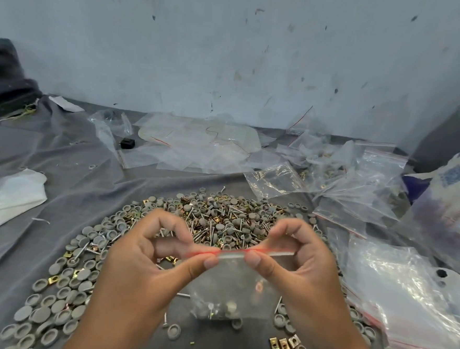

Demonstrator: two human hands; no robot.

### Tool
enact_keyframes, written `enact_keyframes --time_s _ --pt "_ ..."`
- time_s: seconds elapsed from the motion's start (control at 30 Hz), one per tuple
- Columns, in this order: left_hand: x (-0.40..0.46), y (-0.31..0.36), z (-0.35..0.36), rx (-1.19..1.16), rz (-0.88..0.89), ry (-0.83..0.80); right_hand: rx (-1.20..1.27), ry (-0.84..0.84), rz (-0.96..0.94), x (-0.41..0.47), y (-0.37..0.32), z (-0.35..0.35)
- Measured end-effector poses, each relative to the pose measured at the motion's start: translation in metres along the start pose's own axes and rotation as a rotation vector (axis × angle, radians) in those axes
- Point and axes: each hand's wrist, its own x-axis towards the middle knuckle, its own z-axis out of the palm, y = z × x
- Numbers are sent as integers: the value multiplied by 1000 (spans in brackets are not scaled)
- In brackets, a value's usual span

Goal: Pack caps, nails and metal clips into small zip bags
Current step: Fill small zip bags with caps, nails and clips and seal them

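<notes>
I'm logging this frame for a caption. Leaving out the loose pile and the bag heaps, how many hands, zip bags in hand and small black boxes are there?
Hands: 2, the left hand and the right hand, both pinching the bag's top strip
Zip bag in hand: 1
Small black box on the cloth: 1
Total: 4

I see my left hand (147, 253) and right hand (296, 258) pinching the bag (231, 289) by its red zip strip (218, 251), above the parts pile (212, 216).
</notes>
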Motion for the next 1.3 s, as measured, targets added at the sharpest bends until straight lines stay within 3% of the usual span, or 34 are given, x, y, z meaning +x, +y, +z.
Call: enact_keyframes --time_s 0.1,0.23,0.57,0.67,0.8,0.9,0.97,1.07,1.13,1.3 --pt "-2 -4 -6 165 39 -10 -165 -66 4 -1 -7 -6" --pt "0 -8 0 149 11 -8 -338 -114 -66 22 -19 -15" --pt "2 -5 -4 288 -46 -17 -753 421 -316 188 -97 -163" --pt "1 -5 -4 281 -47 -16 -899 440 -245 204 -90 -196" --pt "-1 -5 -2 254 -47 -11 -1063 409 69 186 -45 -224" --pt "-1 -4 -3 255 -39 -12 -1147 463 89 156 -24 -225" --pt "-1 -5 -3 254 -46 -15 -1150 346 138 132 -18 -215" --pt "-2 -5 -2 248 -44 -17 -1303 -150 400 80 -14 -197" --pt "-3 -4 -1 256 -31 -10 -1406 -333 518 39 -14 -194" --pt "-9 0 0 288 -28 0 -1595 -350 615 -47 -10 -208"
